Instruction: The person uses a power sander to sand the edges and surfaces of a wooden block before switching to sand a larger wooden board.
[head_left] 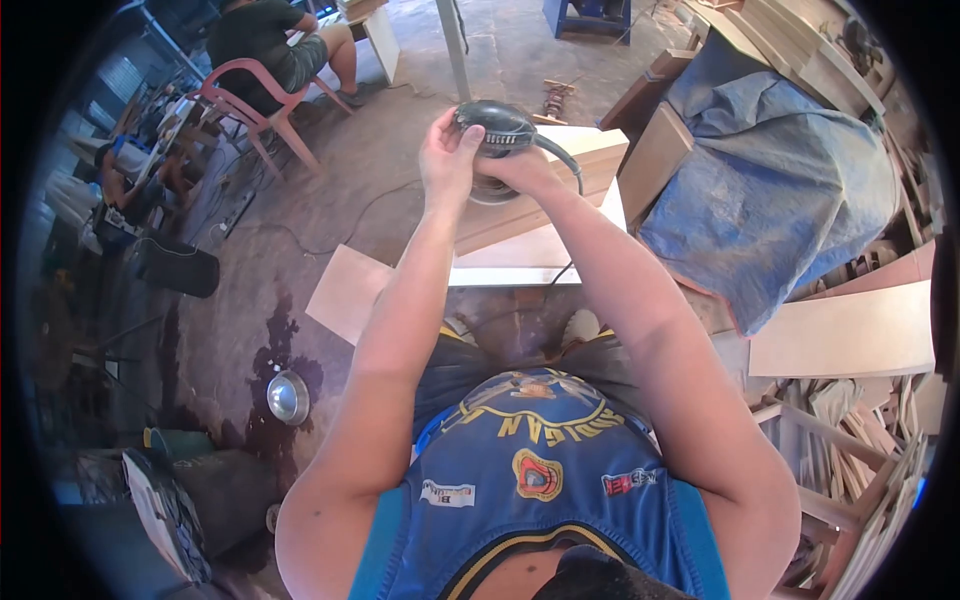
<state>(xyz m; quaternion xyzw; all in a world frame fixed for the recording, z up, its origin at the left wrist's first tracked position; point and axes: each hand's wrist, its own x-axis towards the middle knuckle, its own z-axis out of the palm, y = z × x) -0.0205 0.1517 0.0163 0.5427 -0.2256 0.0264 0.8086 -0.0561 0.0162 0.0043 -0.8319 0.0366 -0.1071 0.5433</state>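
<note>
A black electric sander (497,118) with a vented housing and a power cord is held out in front of me, over pale wooden boards (590,150). My left hand (448,155) wraps its left side, thumb across the housing. From the right, my right hand (520,170) grips it lower down, near the cord; its fingers are partly hidden behind the tool. Part of the sander's round base shows below my hands, close over the wood. The cord bends down past my right forearm.
A blue tarp (770,190) covers a pile at right, beside stacked boards (840,325). At upper left a person (265,45) sits on a pink plastic chair (255,95). A metal bowl (288,397) lies on the wet-stained floor, and a cable (350,225) crosses it.
</note>
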